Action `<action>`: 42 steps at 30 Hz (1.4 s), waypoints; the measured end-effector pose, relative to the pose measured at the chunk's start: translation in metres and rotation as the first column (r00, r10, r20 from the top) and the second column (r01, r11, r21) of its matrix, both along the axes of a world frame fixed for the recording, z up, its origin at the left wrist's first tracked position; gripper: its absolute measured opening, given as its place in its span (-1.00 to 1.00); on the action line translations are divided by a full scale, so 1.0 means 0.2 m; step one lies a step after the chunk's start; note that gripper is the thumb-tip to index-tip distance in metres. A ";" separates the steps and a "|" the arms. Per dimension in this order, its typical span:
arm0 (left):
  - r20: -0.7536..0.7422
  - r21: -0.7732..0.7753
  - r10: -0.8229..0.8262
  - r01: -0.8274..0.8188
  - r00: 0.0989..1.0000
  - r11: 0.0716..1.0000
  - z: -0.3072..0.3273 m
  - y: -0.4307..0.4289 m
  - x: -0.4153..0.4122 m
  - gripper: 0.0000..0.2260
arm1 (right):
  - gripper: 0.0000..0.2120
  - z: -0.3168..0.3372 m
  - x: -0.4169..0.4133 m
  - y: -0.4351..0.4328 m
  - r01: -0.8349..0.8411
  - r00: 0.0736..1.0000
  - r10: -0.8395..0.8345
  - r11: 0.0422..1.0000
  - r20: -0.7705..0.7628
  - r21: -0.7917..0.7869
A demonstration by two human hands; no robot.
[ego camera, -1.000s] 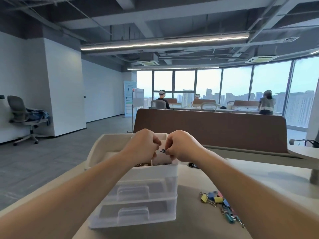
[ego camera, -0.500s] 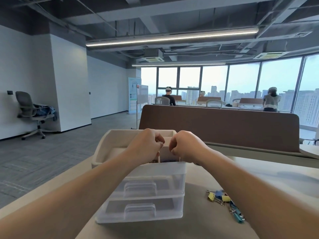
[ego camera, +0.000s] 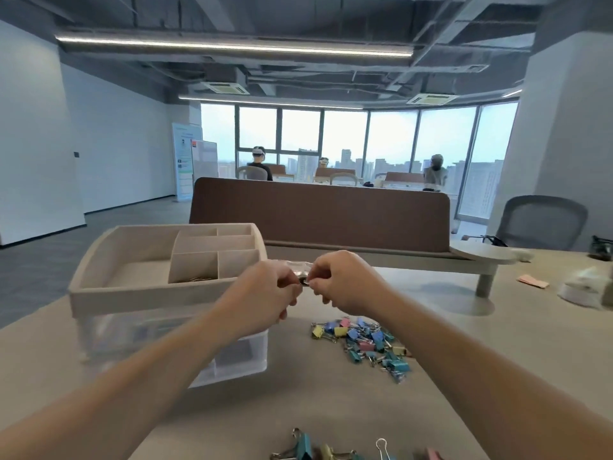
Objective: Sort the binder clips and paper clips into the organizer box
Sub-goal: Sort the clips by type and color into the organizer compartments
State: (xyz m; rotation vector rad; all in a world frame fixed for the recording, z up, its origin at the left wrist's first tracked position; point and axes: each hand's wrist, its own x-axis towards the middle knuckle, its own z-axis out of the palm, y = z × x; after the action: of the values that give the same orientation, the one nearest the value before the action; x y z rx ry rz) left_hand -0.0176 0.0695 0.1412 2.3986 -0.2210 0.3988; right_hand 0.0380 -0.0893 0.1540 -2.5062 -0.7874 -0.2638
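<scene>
My left hand (ego camera: 265, 290) and right hand (ego camera: 341, 280) meet knuckle to knuckle with fingers curled. Both pinch one small dark piece (ego camera: 303, 281) between them (too small for me to say whether it is a paper clip). Something clear and crinkled (ego camera: 295, 264) shows just behind my fingers. A second ago this same two-handed pinch was over the organizer box (ego camera: 132, 295), above its front compartments. Now it sits just right of the box, off its rim and above the counter (ego camera: 298, 410). I take that to mean one drop is done and I am working on the next piece, so most of the sorting is still ahead. In the box, a front compartment holds a few paper clips (ego camera: 195, 279). The binder clips (ego camera: 365, 341) lie unsorted in a coloured heap on the counter right of the box, and a few stray clips (ego camera: 318, 453) lie nearer to me. Far beyond the box a standing poster (ego camera: 185, 161) carries print too small to read, and I see no brand or label elsewhere
</scene>
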 end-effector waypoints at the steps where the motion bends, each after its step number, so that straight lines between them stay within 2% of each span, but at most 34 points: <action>1: -0.011 0.016 -0.010 0.011 1.000 1.000 -0.04 -0.05 0.01 -0.88 | -0.89 -0.03 -0.01 -0.06 0.020 1.000 -0.020 1.000 -0.007 -0.007; 8: -0.174 0.094 -0.046 0.064 0.984 0.993 -0.31 -0.30 0.16 -0.85 | -0.88 -0.27 0.04 -0.39 0.153 0.985 -0.161 0.981 -0.062 -0.117; 13: -0.226 0.141 -0.068 0.102 0.972 0.985 -0.48 -0.39 0.33 -0.84 | -0.91 -0.44 0.15 -0.53 0.193 0.968 -0.223 0.956 -0.118 -0.221; 17: -0.258 0.252 -0.081 0.148 0.963 0.956 -0.60 -0.44 0.48 -0.78 | -0.84 -0.54 0.24 -0.63 0.257 0.951 -0.301 0.898 -0.073 -0.356; 19: -0.269 0.313 -0.103 0.188 0.958 0.931 -0.64 -0.47 0.54 -0.71 | -0.82 -0.58 0.27 -0.67 0.298 0.937 -0.344 0.878 -0.058 -0.375; 22: -0.262 0.382 -0.130 0.226 0.956 0.896 -0.68 -0.52 0.60 -0.62 | -0.74 -0.63 0.29 -0.69 0.301 0.923 -0.370 0.864 -0.103 -0.404; 25: -0.250 0.393 -0.122 0.216 0.960 0.894 -0.71 -0.56 0.60 -0.63 | -0.62 -0.67 0.30 -0.68 0.290 0.918 -0.380 0.841 -0.116 -0.456; 29: -0.190 0.417 -0.098 0.171 0.977 0.893 -0.74 -0.59 0.61 -0.66 | -0.66 -0.71 0.31 -0.67 0.319 0.919 -0.388 0.833 -0.066 -0.452; 36: -0.201 0.394 -0.080 0.155 0.976 0.906 -0.76 -0.59 0.62 -0.89 | -0.81 -0.70 0.34 -0.69 0.326 0.906 -0.399 0.871 -0.141 -0.367; 42: -0.264 0.316 -0.100 0.184 0.959 0.931 -0.74 -0.54 0.60 -0.81 | -0.78 -0.68 0.32 -0.73 0.330 0.903 -0.383 0.908 -0.194 -0.259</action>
State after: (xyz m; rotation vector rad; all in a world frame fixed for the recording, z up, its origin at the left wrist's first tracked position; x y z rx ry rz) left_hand 0.1021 -0.0379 -0.0062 2.7175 -0.3764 -0.0091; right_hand 0.1015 -0.2360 0.0186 -2.8161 -0.2622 0.0105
